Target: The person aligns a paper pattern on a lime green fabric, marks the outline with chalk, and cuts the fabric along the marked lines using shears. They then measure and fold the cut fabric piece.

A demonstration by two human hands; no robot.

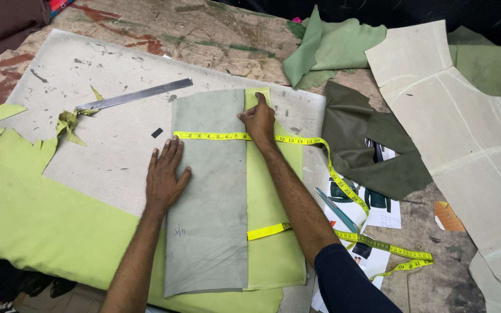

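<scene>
A measuring step, I judge: the left hand (165, 177) lies flat and open on the grey pattern piece (210, 191) mid-table, the right hand (258, 119) pins the yellow tape measure (215, 135) across it, needing a steady reading.

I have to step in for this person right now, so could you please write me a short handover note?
Left hand: flat, palm down, on the left edge of the grey folded piece.
Right hand: pressing the yellow tape measure near the piece's upper right edge.
The tape lies straight across the grey piece, which sits on a lime-green sheet; its slack trails right.
Metal ruler lies untouched above.
Done: tape laid across. Left: no marks or cuts along the tape yet.
</scene>
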